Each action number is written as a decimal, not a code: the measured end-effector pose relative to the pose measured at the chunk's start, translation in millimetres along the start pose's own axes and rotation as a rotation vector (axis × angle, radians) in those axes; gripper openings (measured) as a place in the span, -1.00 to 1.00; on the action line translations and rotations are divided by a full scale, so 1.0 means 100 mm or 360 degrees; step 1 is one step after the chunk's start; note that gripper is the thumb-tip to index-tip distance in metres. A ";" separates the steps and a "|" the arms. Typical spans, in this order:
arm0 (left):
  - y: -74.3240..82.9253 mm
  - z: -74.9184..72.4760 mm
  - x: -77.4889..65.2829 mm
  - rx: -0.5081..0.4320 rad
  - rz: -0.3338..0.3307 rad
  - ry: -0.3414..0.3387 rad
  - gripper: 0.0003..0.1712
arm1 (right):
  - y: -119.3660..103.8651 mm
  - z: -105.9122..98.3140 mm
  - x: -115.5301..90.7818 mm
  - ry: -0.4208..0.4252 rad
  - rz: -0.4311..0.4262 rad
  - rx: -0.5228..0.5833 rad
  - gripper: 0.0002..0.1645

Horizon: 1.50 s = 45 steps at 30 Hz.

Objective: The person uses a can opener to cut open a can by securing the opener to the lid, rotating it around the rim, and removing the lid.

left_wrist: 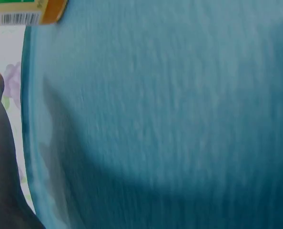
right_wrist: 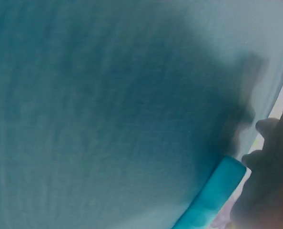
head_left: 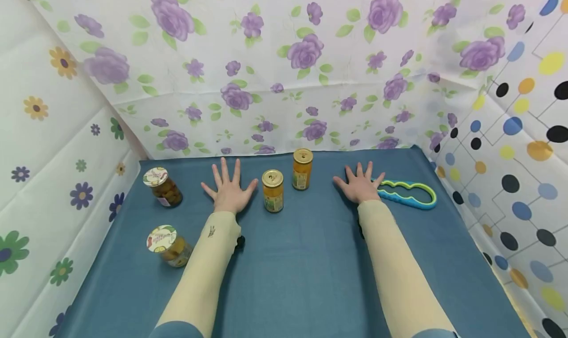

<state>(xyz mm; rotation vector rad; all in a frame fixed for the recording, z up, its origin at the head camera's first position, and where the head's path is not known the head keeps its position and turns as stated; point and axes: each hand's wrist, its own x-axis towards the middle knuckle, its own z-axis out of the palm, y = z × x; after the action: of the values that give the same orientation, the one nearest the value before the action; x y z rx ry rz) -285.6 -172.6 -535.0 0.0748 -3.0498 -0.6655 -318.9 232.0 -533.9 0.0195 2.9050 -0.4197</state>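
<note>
1. One near jar (head_left: 177,254) with a patterned lid stands closest to the person, at 8 o'clock from the left hand (head_left: 231,196).
2. Left hand: fingers straight and spread toward 12 o'clock, holding nothing.
3. Front gold-lidded jar (head_left: 273,199): upright, long axis vertical, at 3 o'clock from the left hand and just beside its thumb. Of the two hands, the left is clearly nearer.
4. Looped tool (head_left: 406,200), blue and green: lies flat on the blue cloth (head_left: 306,259) at 3 o'clock from the right hand (head_left: 360,186), which is nearer. Its long axis runs close to the 9-to-3 line, outer end dipping toward 4.
5. Right hand: fingers fanned, gripping nothing; contact with the tool cannot be confirmed.
6. Dark-filled jar (head_left: 167,192): at 9 o'clock from the left hand.
7. Rear gold-lidded jar (head_left: 302,173): upright, at 2 o'clock from the front one.
</note>
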 end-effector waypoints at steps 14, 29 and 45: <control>0.26 0.05 -0.04 -0.0212 0.0009 0.0192 0.03 | 0.23 -0.05 -0.07 0.0292 0.0046 0.0155 -0.44; 0.26 0.11 -0.65 -0.0838 -0.0022 0.0093 -0.02 | 0.80 -0.09 -0.69 0.0378 -0.0361 0.0094 -0.69; 0.41 0.15 -0.83 -0.1296 0.0083 0.0418 -0.15 | 1.60 -0.30 -1.23 0.0132 0.0338 0.0326 0.32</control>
<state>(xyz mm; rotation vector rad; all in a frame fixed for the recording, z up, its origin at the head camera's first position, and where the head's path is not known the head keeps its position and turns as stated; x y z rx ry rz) -204.5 -125.1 -531.9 0.0586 -2.3115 -1.6572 -197.5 395.7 -525.1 0.3805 2.8848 -0.6894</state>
